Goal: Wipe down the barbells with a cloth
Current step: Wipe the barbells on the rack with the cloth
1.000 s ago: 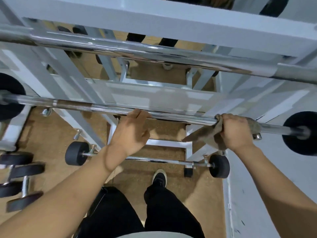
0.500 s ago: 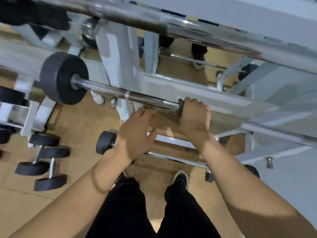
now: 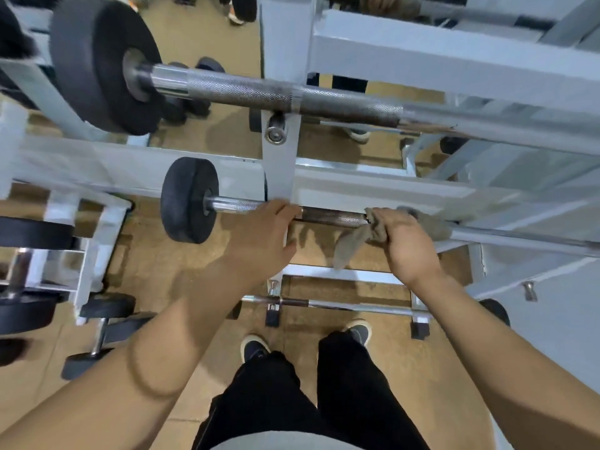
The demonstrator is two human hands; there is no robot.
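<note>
While the right hand (image 3: 401,241) clenches a grey-brown cloth (image 3: 363,237) round the middle barbell (image 3: 331,216), w/ one tail of the rag hanging loose below, the left hand (image 3: 266,233) grips the same bar just beside it, nearer the black plate (image 3: 186,199). That bar lies across the grey rack (image 3: 282,164), w/ a thicker barbell (image 3: 259,89) on the tier above & another (image 3: 341,305) low near the floor.
</note>
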